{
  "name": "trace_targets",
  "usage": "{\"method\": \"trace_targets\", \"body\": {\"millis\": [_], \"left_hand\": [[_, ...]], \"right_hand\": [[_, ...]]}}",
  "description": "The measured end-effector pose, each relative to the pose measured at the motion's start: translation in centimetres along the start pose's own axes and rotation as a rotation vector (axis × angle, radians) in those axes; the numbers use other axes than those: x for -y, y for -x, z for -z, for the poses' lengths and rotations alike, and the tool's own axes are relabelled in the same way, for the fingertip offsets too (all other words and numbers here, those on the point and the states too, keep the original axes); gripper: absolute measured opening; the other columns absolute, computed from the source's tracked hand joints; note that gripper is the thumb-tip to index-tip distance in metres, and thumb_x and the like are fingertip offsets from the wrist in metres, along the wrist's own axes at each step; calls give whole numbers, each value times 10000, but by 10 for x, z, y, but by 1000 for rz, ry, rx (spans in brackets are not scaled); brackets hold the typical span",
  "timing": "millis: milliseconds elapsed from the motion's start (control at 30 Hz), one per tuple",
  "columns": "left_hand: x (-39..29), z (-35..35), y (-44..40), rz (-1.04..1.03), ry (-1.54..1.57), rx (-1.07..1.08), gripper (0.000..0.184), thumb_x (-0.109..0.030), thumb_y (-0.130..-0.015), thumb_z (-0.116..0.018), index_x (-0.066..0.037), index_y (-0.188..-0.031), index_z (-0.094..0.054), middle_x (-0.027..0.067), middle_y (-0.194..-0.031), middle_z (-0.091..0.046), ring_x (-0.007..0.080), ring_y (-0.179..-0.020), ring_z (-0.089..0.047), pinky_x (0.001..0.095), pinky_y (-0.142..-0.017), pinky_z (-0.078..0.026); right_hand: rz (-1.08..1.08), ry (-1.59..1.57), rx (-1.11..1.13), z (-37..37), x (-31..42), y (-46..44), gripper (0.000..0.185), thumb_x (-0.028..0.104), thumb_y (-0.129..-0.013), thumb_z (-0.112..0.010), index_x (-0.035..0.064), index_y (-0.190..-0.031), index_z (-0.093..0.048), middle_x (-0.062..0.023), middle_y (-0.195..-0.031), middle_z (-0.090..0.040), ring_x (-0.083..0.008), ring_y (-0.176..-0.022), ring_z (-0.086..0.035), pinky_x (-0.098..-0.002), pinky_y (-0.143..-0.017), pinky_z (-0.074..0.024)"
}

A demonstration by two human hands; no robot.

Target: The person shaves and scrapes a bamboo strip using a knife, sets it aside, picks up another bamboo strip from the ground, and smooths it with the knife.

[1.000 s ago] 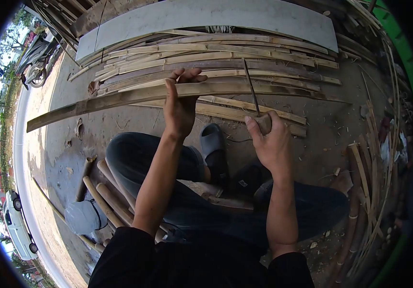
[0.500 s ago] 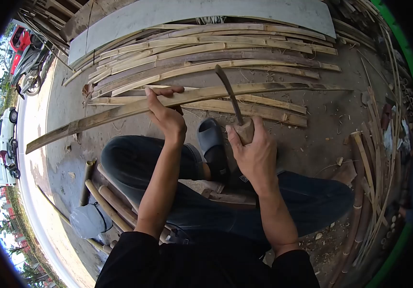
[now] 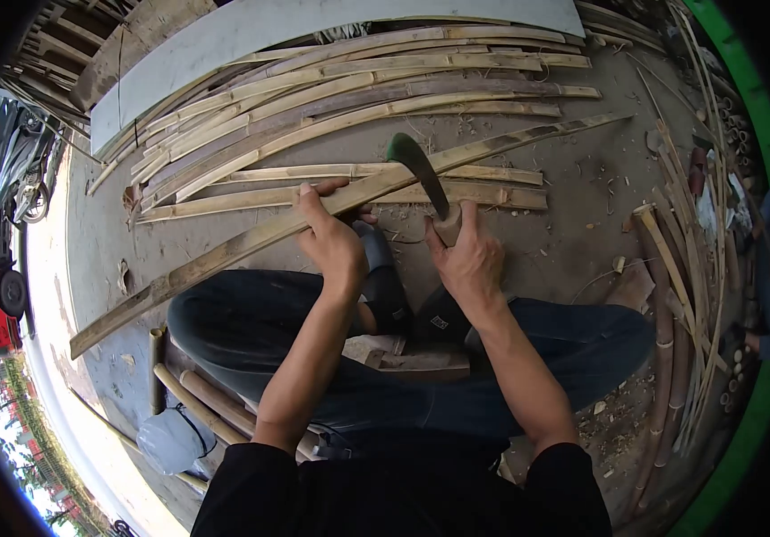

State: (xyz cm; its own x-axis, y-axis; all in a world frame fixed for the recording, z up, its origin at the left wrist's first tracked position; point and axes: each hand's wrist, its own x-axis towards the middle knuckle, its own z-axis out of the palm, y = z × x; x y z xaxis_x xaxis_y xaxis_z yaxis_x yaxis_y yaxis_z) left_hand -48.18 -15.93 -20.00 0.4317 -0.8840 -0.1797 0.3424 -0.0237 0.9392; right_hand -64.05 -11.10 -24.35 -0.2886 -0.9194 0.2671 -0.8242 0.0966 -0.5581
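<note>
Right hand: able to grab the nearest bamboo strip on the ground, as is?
Probably not: the right hand is gripping the curved knife by its handle. Nothing appears to cover the right end of that bamboo strip, so with the knife put down it likely could.

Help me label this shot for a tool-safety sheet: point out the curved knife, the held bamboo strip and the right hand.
Curved knife (image 3: 427, 179), head view: the middle of its blade.
Held bamboo strip (image 3: 371, 188), head view: its flat side, near mid-length.
Right hand (image 3: 472, 262), head view: the back of the hand.
</note>
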Motion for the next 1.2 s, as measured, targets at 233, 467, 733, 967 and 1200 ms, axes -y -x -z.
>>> {"method": "trace_targets", "body": {"millis": [233,467,733,967,1200], "left_hand": [[-3,-2,11,1,59,6,360,-346,-1014,-430,1,-986,-521,178,-981,-627,230,-610,-561,325,-514,-452],[-6,2,7,78,57,-12,357,-342,-1007,-455,6,-1003,-534,141,-878,-589,203,-593,-534,293,-506,-398],[-11,-1,15,-18,14,36,384,-381,-1012,-481,-4,-986,-544,104,-796,-579,164,-592,-554,266,-528,-426],[31,-3,30,-211,-125,170,292,-324,-1040,-447,-35,-1000,-441,111,-838,-552,147,-638,-554,265,-599,-468],[11,-8,37,-261,-44,184,282,-325,-1035,-445,-44,-1013,-452,100,-855,-552,154,-625,-548,279,-537,-456]], "right_hand": [[-218,76,109,24,-42,-21,417,356,-888,-656,10,-1054,-493,-207,-812,-629,-416,-723,-660,-484,-632,-524],[-307,-7,-42,-11,-46,-8,436,365,-871,-682,3,-1026,-494,-234,-789,-621,-419,-701,-656,-484,-579,-511],[65,-83,17,13,-2,18,408,335,-855,-693,13,-1023,-507,-225,-791,-632,-430,-692,-646,-492,-598,-513],[60,-101,168,43,24,31,409,329,-845,-707,18,-1000,-490,-240,-819,-630,-441,-710,-655,-500,-628,-534],[-339,152,6,41,-87,-15,517,373,-887,-638,-45,-1171,-526,-313,-864,-656,-457,-788,-660,-524,-684,-518]]}}
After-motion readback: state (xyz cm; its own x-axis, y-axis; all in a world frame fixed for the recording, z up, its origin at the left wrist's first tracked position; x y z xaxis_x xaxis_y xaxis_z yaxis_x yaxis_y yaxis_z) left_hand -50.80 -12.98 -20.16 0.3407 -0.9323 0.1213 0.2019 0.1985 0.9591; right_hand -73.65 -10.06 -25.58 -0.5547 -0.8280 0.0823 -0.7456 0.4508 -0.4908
